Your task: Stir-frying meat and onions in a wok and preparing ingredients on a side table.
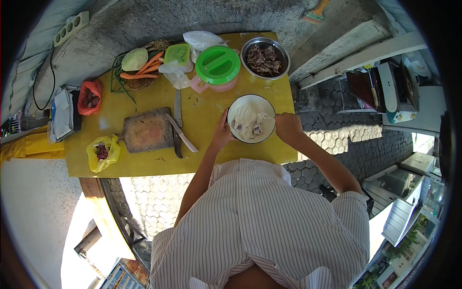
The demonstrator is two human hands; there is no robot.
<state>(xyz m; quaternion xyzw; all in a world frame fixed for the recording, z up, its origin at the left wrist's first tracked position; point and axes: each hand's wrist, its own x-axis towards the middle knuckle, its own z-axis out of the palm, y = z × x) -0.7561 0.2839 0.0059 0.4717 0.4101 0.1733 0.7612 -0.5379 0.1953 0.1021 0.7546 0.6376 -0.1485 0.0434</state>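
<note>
A white enamel bowl with a dark rim (266, 102) sits near the table's front right, holding a pale, thick batter (246, 112) with a few reddish-purple pieces in it. My left hand (222, 133) grips the bowl's left side. At its right rim, my right hand (288, 127) is closed on a thin utensil whose end reaches into the batter; its exact kind is unclear. Behind the bowl stands a pink plastic pitcher with a green lid (218, 65). A steel bowl of dark shredded food (265, 59) is at the back right.
Left of the bowl lie a pale-handled knife (184, 135), a dark-handled knife (177, 108) and a worn wooden chopping board (148, 130). Farther left are a yellow bag (104, 153) and a red bag of shallots (89, 98). Carrots (144, 72) and a cabbage (134, 60) lie at the back.
</note>
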